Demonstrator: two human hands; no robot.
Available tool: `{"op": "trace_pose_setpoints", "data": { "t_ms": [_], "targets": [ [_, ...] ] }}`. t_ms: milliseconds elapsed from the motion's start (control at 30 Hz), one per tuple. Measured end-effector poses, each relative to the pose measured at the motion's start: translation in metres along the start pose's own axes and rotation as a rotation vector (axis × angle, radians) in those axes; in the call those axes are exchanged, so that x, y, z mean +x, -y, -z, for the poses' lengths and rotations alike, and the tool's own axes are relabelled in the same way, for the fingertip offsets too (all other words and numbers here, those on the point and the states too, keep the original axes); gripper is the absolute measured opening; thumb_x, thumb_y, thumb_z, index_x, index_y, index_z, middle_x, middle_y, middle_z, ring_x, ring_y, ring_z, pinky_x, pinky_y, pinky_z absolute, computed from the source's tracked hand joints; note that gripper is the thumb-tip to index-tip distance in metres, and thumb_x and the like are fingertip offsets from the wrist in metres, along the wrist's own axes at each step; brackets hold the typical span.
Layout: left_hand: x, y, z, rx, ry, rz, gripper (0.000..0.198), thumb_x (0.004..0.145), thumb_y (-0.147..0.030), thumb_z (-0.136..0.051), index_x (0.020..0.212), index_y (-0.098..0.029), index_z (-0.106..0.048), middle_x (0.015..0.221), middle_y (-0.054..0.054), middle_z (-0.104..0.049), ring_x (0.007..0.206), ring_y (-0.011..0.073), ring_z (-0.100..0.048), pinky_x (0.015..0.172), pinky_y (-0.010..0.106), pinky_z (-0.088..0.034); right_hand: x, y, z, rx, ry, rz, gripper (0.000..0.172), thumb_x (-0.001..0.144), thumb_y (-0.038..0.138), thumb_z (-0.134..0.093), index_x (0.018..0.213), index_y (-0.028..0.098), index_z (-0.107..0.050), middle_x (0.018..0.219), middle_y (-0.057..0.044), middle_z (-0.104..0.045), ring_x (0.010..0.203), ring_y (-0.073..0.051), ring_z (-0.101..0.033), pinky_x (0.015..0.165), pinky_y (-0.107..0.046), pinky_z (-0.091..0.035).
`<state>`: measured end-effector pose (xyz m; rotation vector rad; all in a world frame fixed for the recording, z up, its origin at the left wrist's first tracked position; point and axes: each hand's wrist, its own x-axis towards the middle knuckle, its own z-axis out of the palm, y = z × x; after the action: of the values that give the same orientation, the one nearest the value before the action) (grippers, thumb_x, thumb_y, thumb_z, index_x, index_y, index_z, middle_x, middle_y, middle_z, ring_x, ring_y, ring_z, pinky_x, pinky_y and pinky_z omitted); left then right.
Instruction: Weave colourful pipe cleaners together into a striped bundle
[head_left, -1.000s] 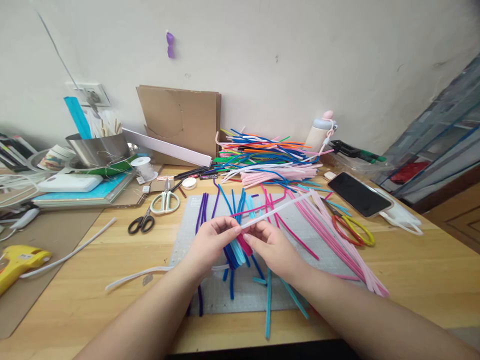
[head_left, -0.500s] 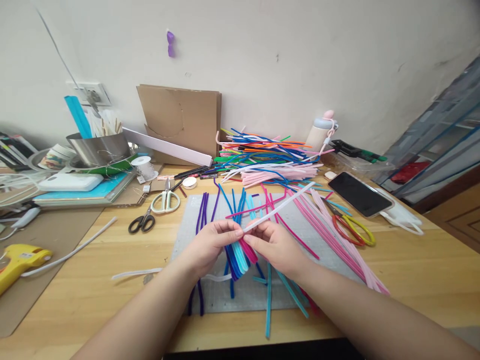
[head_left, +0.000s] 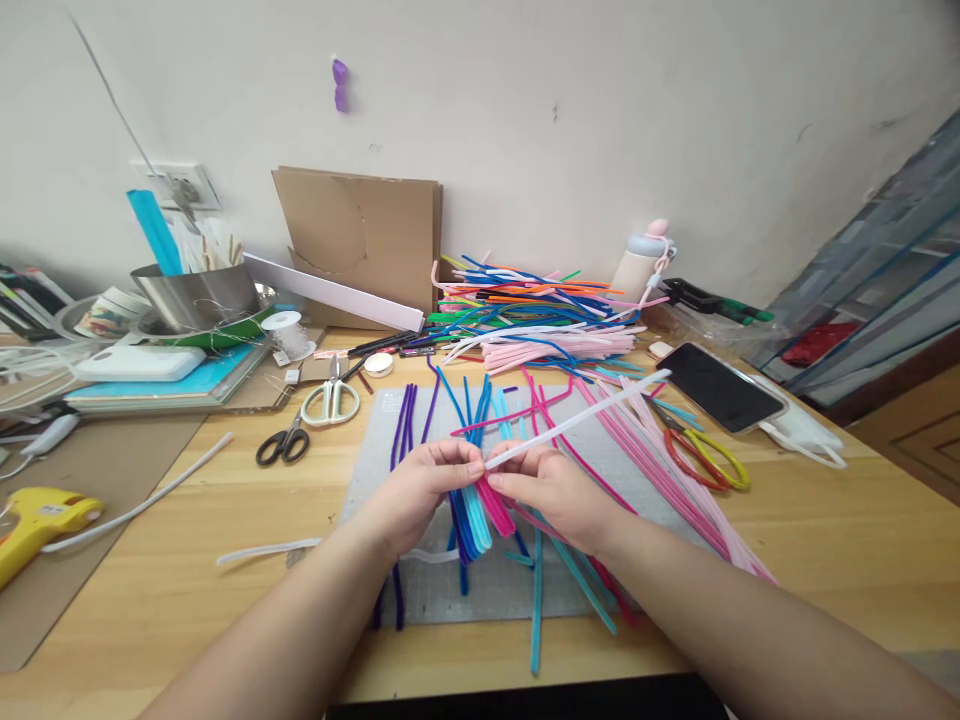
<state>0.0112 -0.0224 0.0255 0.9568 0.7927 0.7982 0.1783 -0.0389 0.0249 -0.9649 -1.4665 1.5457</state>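
Observation:
Over the grey cutting mat (head_left: 375,440), my left hand (head_left: 431,490) is closed, thumb and forefinger pinching at the top of the folded pipe cleaners (head_left: 475,515), which run purple, blue, light blue and magenta. My right hand (head_left: 551,490) is closed close beside it, thumb and fingers on a white pipe cleaner (head_left: 585,415) that slants up to the right. The white one's lower end meets my left fingertips; whether it is wrapped there is hidden. Purple pipe cleaners (head_left: 405,430) lie left of the hands, and light blue ones (head_left: 537,600) stick out below.
Pink pipe cleaners (head_left: 652,470) and red-yellow handled pliers (head_left: 705,460) lie right. A phone (head_left: 720,388) is beyond. Scissors (head_left: 283,446), white-handled scissors (head_left: 330,402) and a yellow glue gun (head_left: 49,515) sit left. A mixed pipe cleaner heap (head_left: 540,310) lies by the wall.
The white pipe cleaner's free end has swung right and slightly down. My right hand has shifted slightly; my left hand stays at the bundle.

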Motion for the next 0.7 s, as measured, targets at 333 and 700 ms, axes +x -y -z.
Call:
{"op": "trace_pose_setpoints", "data": {
  "t_ms": [333, 700],
  "targets": [
    [-0.001, 0.001, -0.001, -0.045, 0.019, 0.146, 0.020, 0.054, -0.022, -0.076, 0.064, -0.012, -0.062, 0.060, -0.001, -0.057, 0.055, 0.0087, -0.048, 0.056, 0.022, -0.031, -0.008, 0.008, 0.010, -0.941, -0.075, 0.521, 0.013, 0.087, 0.019, -0.046, 0.080, 0.019, -0.056, 0.079, -0.002, -0.062, 0.079, -0.017, -0.053, 0.076, -0.033, -0.033],
    [-0.002, -0.003, 0.000, 0.148, -0.160, -0.250, 0.018, 0.070, -0.030, -0.068, 0.069, -0.016, -0.056, 0.061, -0.003, -0.047, 0.055, 0.0092, -0.040, 0.055, 0.022, -0.030, -0.007, -0.003, 0.005, -0.931, -0.525, 0.557, 0.006, 0.078, 0.022, -0.057, 0.084, 0.021, -0.055, 0.094, -0.008, -0.056, 0.096, -0.025, -0.050, 0.084, -0.040, -0.036]
  ]
}}
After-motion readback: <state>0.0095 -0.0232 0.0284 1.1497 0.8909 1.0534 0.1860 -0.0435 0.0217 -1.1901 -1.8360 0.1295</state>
